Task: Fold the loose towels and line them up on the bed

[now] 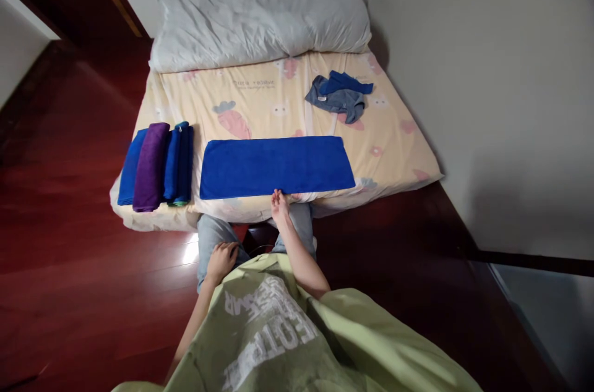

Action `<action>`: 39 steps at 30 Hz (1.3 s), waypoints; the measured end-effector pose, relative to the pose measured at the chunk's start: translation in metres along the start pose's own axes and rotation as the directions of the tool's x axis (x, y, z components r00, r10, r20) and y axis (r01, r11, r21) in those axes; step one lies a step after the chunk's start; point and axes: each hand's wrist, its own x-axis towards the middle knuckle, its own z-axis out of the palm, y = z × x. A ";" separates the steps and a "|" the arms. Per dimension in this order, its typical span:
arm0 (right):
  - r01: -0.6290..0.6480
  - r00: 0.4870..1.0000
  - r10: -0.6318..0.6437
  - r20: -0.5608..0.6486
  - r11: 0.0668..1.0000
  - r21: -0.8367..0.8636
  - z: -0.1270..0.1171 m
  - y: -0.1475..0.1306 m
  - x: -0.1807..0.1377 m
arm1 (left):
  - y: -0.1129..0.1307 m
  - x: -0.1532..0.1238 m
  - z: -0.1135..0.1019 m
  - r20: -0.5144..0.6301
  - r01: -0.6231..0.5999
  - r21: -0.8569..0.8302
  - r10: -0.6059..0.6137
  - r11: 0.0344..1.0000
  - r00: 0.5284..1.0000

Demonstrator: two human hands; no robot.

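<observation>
A blue towel (277, 164) lies flat on the bed in front of me as a long, wide strip. At the middle of its near edge, my right hand (280, 208) has its fingertips closed on the cloth. My left hand (221, 261) rests on my left thigh, holding nothing, fingers laid over the jeans. To the left of the strip sit several folded towels side by side: a blue one (132, 167), a purple one (151, 167) and more dark blue ones (179, 163).
A crumpled grey-blue cloth (341, 102) with a blue cloth (347, 83) on it lies at the bed's far right. A large pale quilt or pillow (264, 8) fills the head end. The patterned bed sheet (269, 110) borders a wall (487, 70) on the right.
</observation>
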 end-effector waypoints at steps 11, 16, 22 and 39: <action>-0.022 0.998 0.027 0.056 0.996 -0.084 -0.004 -0.009 0.016 | 0.021 0.080 -0.046 0.004 -0.088 -0.360 0.097 0.929 0.995; -0.034 0.996 0.044 0.075 0.991 -0.128 -0.012 -0.008 0.021 | 0.069 0.241 -0.123 -0.245 -0.353 -0.282 0.289 0.892 0.926; -0.027 0.996 0.039 0.080 0.988 -0.151 -0.018 -0.002 0.026 | 0.116 0.400 -0.158 -0.109 -0.246 -0.064 0.238 0.967 0.965; -0.126 0.992 0.126 0.028 0.992 -0.007 -0.010 -0.013 0.012 | 0.146 0.488 -0.160 0.244 0.041 -0.109 -0.014 0.993 0.970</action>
